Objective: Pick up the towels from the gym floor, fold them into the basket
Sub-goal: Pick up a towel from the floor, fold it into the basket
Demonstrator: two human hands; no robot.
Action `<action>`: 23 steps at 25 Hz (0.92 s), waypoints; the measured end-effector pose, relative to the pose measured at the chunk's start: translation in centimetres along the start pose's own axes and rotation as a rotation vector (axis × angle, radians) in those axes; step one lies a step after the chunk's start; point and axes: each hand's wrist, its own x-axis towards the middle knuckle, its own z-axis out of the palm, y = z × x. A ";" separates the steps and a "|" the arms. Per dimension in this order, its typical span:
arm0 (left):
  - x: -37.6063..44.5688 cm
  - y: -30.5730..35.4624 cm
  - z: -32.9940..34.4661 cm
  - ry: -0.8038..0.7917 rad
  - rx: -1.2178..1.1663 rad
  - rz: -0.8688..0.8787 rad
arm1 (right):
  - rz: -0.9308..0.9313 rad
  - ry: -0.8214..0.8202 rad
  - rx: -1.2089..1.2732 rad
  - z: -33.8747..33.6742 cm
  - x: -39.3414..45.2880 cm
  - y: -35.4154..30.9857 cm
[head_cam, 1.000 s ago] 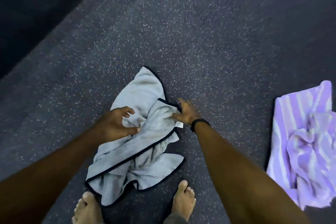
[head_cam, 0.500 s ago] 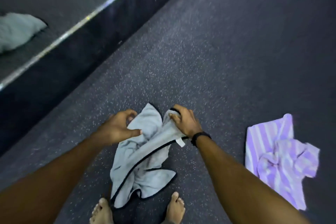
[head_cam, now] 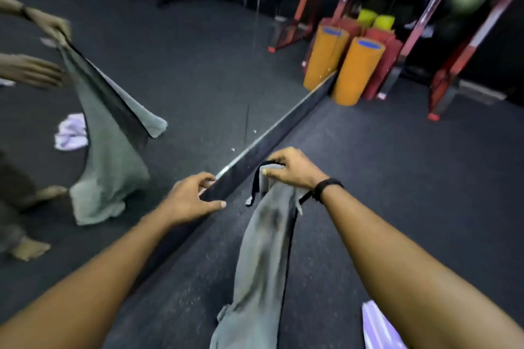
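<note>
Grey towel (head_cam: pixel 263 258) hangs limp from your right hand (head_cam: pixel 295 171), pinched at its top corner; left hand (head_cam: pixel 190 201) empty, loosely curled. Soft, light, floppy: take the adjacent corner.

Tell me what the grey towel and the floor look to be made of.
Grey towel: soft matte cloth, probably microfibre or terry, since it hangs limp in folds from the right hand; dark stitched edging. Floor: dark, matte, likely rubber gym matting with faint pale flecks, though blur leaves this open.
</note>
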 end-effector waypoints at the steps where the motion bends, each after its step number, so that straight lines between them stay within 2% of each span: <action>1: -1.4 2.2 -3.4 0.046 0.030 0.020 | -0.040 0.013 -0.026 -3.5 -0.2 -3.0; 4: -6.6 7.9 -12.4 0.234 0.063 0.074 | -0.188 0.061 -0.100 -12.4 -2.1 -11.8; 10: -18.3 13.0 -21.7 0.485 0.116 0.087 | -0.476 0.101 -0.116 -19.0 -4.6 -24.7; 12: -24.0 13.4 -23.4 0.571 0.138 0.057 | -0.624 0.067 -0.122 -19.0 -6.4 -29.7; 16: -36.0 12.7 -23.7 0.734 0.162 -0.131 | -0.846 -0.017 -0.140 -16.4 -10.1 -37.8; 23: -65.0 8.4 -21.5 1.045 0.164 -0.543 | -1.317 -0.209 -0.099 -6.8 -23.6 -56.3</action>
